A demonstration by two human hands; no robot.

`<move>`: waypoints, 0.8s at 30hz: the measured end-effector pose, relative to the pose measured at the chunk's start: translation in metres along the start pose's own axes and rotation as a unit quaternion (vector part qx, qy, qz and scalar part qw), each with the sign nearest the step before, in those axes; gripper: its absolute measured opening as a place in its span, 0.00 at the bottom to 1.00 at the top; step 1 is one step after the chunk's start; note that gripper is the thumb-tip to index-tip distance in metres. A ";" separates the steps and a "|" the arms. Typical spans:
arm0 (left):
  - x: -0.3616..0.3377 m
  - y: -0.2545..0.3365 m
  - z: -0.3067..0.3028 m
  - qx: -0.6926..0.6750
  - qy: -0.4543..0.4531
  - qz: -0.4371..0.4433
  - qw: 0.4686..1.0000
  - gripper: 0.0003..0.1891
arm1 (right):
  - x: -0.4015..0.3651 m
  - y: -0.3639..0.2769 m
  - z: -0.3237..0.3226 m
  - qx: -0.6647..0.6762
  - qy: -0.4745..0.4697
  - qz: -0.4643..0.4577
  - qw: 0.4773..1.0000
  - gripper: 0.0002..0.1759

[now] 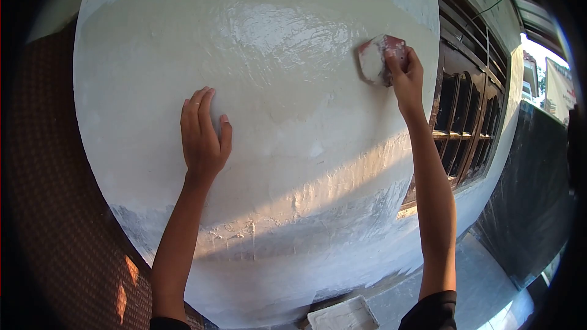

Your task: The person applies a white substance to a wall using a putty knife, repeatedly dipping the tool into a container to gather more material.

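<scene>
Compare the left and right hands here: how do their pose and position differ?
The left hand is open, fingers pointing up, and holds nothing; the right hand grips a reddish, white-smeared tool. The left hand is lower on the wall, while the right hand is higher, nearer the window. Both are bare, with their arms raised towards the wall.

Pale wall (263, 165), sunlit diagonal band | brown-framed window (468, 116) right | tiled floor (449, 275) below
</scene>
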State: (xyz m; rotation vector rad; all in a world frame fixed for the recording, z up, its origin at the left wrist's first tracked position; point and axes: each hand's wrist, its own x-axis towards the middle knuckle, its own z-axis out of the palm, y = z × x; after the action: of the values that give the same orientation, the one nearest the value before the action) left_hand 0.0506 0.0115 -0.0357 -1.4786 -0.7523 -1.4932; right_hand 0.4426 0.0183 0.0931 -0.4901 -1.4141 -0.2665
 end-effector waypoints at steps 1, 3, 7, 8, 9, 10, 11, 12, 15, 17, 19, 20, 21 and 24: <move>0.001 0.000 0.001 0.000 0.000 0.000 1.000 0.28 | -0.001 0.002 0.000 -0.095 -0.011 0.025 0.995 0.19; 0.000 0.000 0.000 0.001 0.001 -0.002 1.000 0.28 | 0.005 0.000 -0.006 -0.070 0.079 0.084 0.991 0.19; 0.000 0.001 0.000 -0.007 0.004 -0.002 1.000 0.28 | -0.002 -0.009 0.003 -0.014 0.086 0.057 0.995 0.19; 0.000 0.000 0.001 -0.005 0.003 -0.001 1.000 0.28 | -0.005 -0.011 0.008 -0.014 -0.013 -0.017 1.000 0.20; 0.000 0.000 0.001 -0.004 0.000 -0.001 1.000 0.28 | -0.005 -0.017 0.009 -0.091 -0.035 0.010 0.995 0.20; -0.001 0.000 0.001 -0.004 -0.001 -0.001 1.000 0.28 | -0.003 -0.018 0.008 -0.091 -0.035 0.011 0.995 0.20; -0.001 -0.001 0.001 -0.004 -0.001 0.001 1.000 0.28 | 0.002 -0.017 0.006 -0.064 0.076 0.073 0.992 0.20; -0.002 -0.001 0.001 -0.001 0.002 0.002 1.000 0.28 | 0.008 -0.015 0.005 -0.035 0.185 0.131 0.973 0.19; -0.002 -0.001 0.001 -0.001 -0.004 0.001 1.000 0.28 | 0.002 -0.014 0.013 -0.010 0.093 0.047 0.995 0.19; -0.002 -0.001 0.001 -0.002 -0.004 0.002 1.000 0.28 | 0.000 -0.015 0.019 -0.134 -0.011 -0.024 0.991 0.18; -0.004 0.000 0.001 -0.004 -0.008 0.002 1.000 0.28 | 0.008 -0.014 0.011 -0.070 0.090 0.072 0.991 0.18; -0.004 0.000 0.000 -0.002 -0.009 0.000 1.000 0.28 | 0.013 -0.018 0.010 -0.006 0.188 0.162 0.969 0.18; -0.003 0.000 0.000 0.000 -0.010 0.000 1.000 0.28 | 0.015 -0.015 0.012 0.027 0.197 0.138 0.970 0.19; -0.004 -0.001 0.000 -0.007 -0.014 -0.003 1.000 0.28 | 0.000 -0.023 0.021 -0.033 -0.047 -0.001 0.998 0.19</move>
State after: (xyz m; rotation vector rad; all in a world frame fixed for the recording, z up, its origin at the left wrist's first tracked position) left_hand 0.0496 0.0129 -0.0392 -1.5122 -0.7660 -1.4872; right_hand 0.4140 0.0079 0.0990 -0.5623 -1.5017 -0.2959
